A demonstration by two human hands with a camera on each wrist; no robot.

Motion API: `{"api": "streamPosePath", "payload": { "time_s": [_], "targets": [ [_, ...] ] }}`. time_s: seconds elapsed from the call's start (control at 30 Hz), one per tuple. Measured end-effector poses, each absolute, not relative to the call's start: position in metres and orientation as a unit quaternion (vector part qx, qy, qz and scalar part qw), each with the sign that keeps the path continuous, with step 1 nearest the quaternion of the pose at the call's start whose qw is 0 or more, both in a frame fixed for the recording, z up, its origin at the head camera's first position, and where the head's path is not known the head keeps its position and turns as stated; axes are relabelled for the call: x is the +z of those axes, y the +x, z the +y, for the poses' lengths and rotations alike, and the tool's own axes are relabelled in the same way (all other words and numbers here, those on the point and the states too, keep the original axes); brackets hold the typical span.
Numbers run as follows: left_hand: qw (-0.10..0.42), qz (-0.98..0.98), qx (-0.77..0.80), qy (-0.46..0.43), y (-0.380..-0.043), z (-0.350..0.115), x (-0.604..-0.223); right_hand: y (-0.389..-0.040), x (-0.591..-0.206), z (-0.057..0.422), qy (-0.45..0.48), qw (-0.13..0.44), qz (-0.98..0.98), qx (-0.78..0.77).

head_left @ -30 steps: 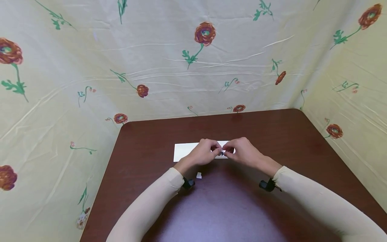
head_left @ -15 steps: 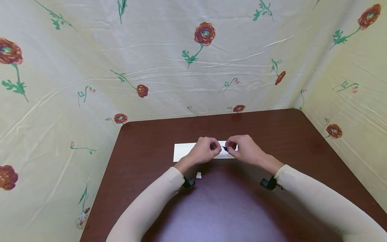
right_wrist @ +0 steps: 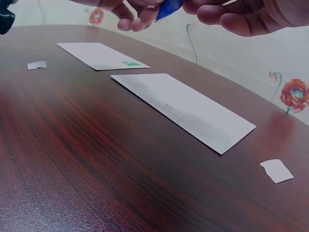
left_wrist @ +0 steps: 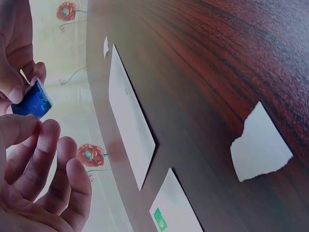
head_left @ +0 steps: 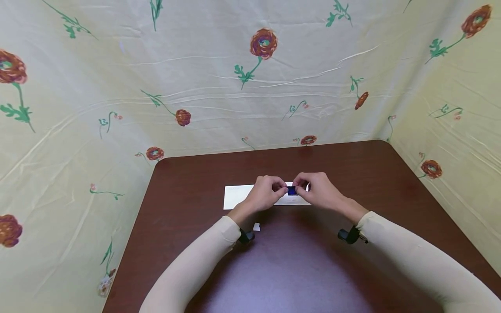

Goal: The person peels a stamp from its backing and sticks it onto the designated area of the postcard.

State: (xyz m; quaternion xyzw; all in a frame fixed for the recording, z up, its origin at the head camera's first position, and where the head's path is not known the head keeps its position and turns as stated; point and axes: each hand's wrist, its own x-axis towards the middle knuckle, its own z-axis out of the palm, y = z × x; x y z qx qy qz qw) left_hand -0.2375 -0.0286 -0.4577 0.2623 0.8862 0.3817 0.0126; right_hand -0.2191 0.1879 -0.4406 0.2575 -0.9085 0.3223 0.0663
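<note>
A small blue postage stamp (head_left: 292, 191) with a toothed edge is stretched between both hands, raised over the table. My left hand (head_left: 261, 194) pinches one edge between thumb and index finger; its other fingers curve loosely in the left wrist view. My right hand (head_left: 320, 191) pinches the opposite edge. Below them lies a white envelope (right_wrist: 183, 113) with faint writing on it. Beside that, to the left, is a second white envelope (right_wrist: 94, 54) bearing a green stamp (left_wrist: 160, 219) in one corner.
A torn white scrap of paper (left_wrist: 260, 145) lies on the brown wooden table (head_left: 188, 234), on the near side of the envelopes. Another scrap (right_wrist: 276, 170) lies beyond the right end of the envelopes. Flowered cloth (head_left: 211, 74) hangs behind the table and at its sides.
Half a second ago the stamp, dark and tilted, was at the right fingers, apart from the left. Now the left fingers pinch it too, and its blue face shows. Both hands have risen slightly.
</note>
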Motion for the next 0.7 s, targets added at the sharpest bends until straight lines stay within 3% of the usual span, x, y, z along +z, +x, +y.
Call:
{"api": "streamPosePath", "payload": {
  "time_s": [0.7],
  "targets": [
    [-0.006,0.87,0.46,0.177,-0.253,0.005,-0.465,-0.24,-0.437,0.209,0.183,0.044,-0.934,0.305]
  ]
}}
